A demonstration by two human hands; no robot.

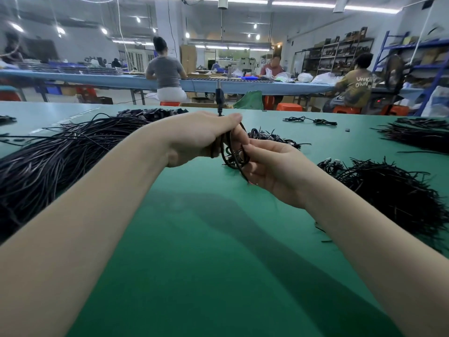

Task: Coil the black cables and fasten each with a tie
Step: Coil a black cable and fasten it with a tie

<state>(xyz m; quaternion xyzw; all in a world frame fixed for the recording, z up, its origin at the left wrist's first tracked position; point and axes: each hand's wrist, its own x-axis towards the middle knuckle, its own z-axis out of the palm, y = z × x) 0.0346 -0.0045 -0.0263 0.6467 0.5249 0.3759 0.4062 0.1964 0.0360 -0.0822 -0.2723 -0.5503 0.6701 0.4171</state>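
Mid-frame, left hand (199, 137) grips a half-wound coil (234, 155), right hand (272, 166) pinches its loops. No tie on yet, I think. Big loose cables (48, 156) left, so plenty remains.

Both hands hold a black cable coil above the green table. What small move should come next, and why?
Probably wrap a tie around the small black cable coil. The left hand grips the gathered loops with a plug end sticking up, the right hand supports them from below, and no tie shows on the coil. Whether the right hand already holds one, I cannot tell.
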